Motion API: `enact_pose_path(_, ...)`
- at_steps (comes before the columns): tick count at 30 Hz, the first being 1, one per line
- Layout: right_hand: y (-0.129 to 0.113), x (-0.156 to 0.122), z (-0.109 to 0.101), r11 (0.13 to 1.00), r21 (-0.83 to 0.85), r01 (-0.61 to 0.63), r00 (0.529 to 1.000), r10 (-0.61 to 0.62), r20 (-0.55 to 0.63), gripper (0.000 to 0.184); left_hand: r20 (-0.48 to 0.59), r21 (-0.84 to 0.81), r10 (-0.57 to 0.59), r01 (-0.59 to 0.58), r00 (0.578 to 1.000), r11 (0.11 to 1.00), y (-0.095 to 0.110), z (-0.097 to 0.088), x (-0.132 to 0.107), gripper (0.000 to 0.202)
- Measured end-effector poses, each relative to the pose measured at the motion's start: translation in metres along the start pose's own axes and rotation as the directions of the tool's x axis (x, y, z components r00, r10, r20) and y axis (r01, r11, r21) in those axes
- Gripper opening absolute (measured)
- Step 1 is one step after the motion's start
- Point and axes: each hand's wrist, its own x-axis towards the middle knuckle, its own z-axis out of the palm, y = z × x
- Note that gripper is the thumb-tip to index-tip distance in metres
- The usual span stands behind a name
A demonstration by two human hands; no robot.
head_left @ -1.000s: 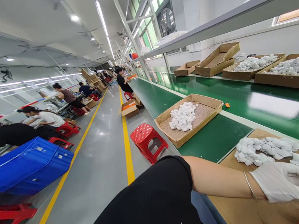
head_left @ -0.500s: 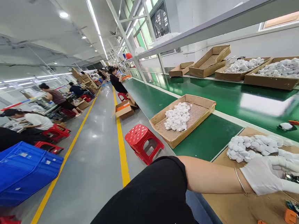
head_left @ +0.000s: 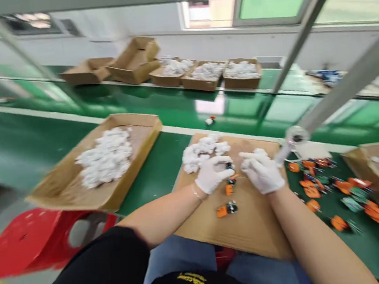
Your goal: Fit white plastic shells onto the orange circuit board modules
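My left hand [head_left: 212, 174], in a white glove, is closed on a small dark electronic part [head_left: 228, 166] between thumb and fingers. Just below lie small circuit boards with orange pieces [head_left: 229, 187], one of them nearer to me [head_left: 227, 209]. To the right, my gloved right hand [head_left: 263, 173] has its fingers drawn together; blur hides what they hold. Small white pieces [head_left: 258, 153] lie right behind it. Another heap of white pieces [head_left: 203, 149] sits behind my left hand on the cardboard sheet [head_left: 250, 231].
An open cardboard tray [head_left: 139, 173] with white pieces stands at left, above a red stool [head_left: 48, 238]. Loose orange-and-green parts [head_left: 315, 182] spread at right beside another carton [head_left: 374, 174]. Several filled boxes [head_left: 201, 84] line the back. A grey post [head_left: 343, 77] slants at right.
The view has swung right and down from the aisle to the bench. Both hands now show; earlier only the left was visible, with a dark electronic part at its fingers.
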Motion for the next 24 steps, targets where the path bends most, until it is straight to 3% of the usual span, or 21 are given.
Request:
enact_pose_path(2, 0.008, -0.003, 0.007, 0.990, 0.115, -0.087, 0.990, 0.098, -0.099, 0.039, -0.028, -0.011, -0.032, 0.032, 0.999, 0.999, -0.002, -0.001, -0.001, 0.044)
enact_pose_path(4, 0.007, -0.006, 0.012, 0.855, 0.480, -0.197, 0.952, 0.285, -0.116, 0.035, -0.036, -0.015, -0.053, 0.053, 0.998, 0.999, -0.004, -0.001, -0.003, 0.046)
enact_pose_path(7, -0.001, -0.009, 0.014, 0.692, 0.667, -0.276, 0.896, 0.437, -0.083, 0.034, -0.046, -0.011, -0.088, 0.087, 0.995, 0.996, -0.004, 0.000, -0.006, 0.047)
enact_pose_path(13, -0.002, -0.012, 0.009, 0.642, 0.636, -0.428, 0.847, 0.531, 0.033, 0.042, -0.036, 0.043, -0.136, 0.137, 0.990, 0.990, 0.001, 0.002, -0.008, 0.054)
enact_pose_path(17, -0.001, -0.014, 0.010, 0.628, 0.645, -0.436, 0.867, 0.485, 0.115, 0.041, 0.013, 0.100, -0.101, 0.099, 0.995, 0.990, 0.000, -0.002, -0.007, 0.056)
enact_pose_path(21, -0.003, -0.014, 0.009, 0.668, 0.562, -0.488, 0.860, 0.478, 0.179, 0.038, 0.099, 0.301, -0.017, -0.014, 0.995, 0.954, -0.001, -0.008, -0.005, 0.051)
enact_pose_path(24, -0.004, -0.011, 0.010, 0.726, 0.540, -0.426, 0.903, 0.377, 0.206, 0.032, 0.151, 0.440, 0.086, -0.145, 0.985, 0.886, 0.001, -0.011, -0.006, 0.044)
